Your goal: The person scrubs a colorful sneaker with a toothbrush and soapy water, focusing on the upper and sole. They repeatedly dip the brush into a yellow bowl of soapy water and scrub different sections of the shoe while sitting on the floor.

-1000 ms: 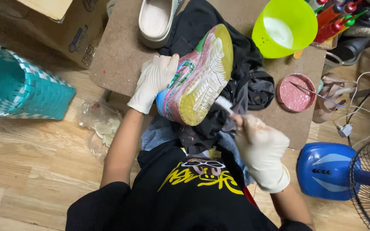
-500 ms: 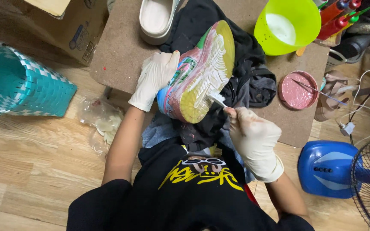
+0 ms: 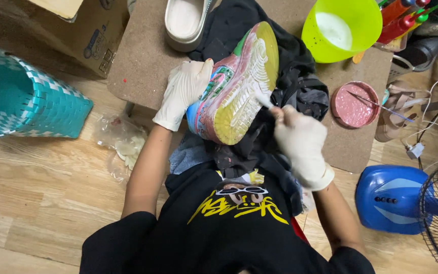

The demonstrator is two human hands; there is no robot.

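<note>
Over the lap, on a heap of black cloth: colourful sneaker tipped sole-up, yellow and pink tread facing the camera. Left hand, white-gloved, wrapped round its side, grip closed on the upper. Right hand, gloved too, pinched shut on a thin white tool touching the sole. Further out: brown mat, pink dish, green bowl, white shoe, teal basket, blue fan.

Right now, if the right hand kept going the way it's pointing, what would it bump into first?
Probably the sneaker. The right hand points a small brush up and left, and its tip already seems to touch the sole, which the left hand steadies.
</note>
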